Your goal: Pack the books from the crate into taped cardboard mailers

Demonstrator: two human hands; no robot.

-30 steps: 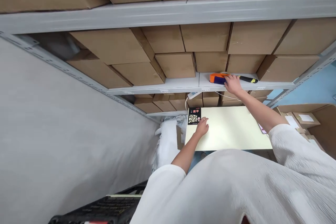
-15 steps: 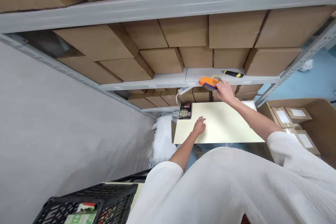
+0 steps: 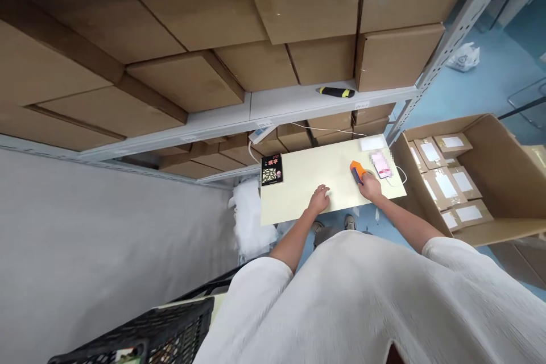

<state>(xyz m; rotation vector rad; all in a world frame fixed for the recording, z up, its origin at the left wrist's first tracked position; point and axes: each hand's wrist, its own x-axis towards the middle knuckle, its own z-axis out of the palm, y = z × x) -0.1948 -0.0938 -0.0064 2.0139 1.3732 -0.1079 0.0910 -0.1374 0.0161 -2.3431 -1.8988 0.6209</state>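
— What has your right grip [image 3: 371, 187] got?

— It's closed on an orange tape dispenser [image 3: 356, 172], my fingers curled over its top. The dispenser sits on the table [image 3: 307, 185] toward the right end, about midway between the near and far edges.

— And your left grip [image 3: 319, 200]?

— Open and holding nothing. My palm is down on the bare table near the front edge, with the fingers slightly curled.

— What else is on the table?

— A black book [image 3: 272, 169] with a red title lies at the far left corner. A pink packet [image 3: 381, 164], too blurred to read, is just beside the dispenser, with a white packet [image 3: 370, 144] beyond it at the far edge. A white cable [image 3: 401, 176] loops off the right edge.

— And around you?

— Ahead is a steel shelf [image 3: 290, 101] stacked with cardboard boxes [image 3: 191, 17], with a black-and-yellow tool handle [image 3: 336, 91] lying on it and a power strip [image 3: 260, 135] at its edge. To my right, an open carton [image 3: 503, 170] holds labelled brown parcels [image 3: 446, 186]. White plastic wrap [image 3: 249, 219] bunches by the table's left end, and a black plastic crate [image 3: 128, 336] sits at lower left.
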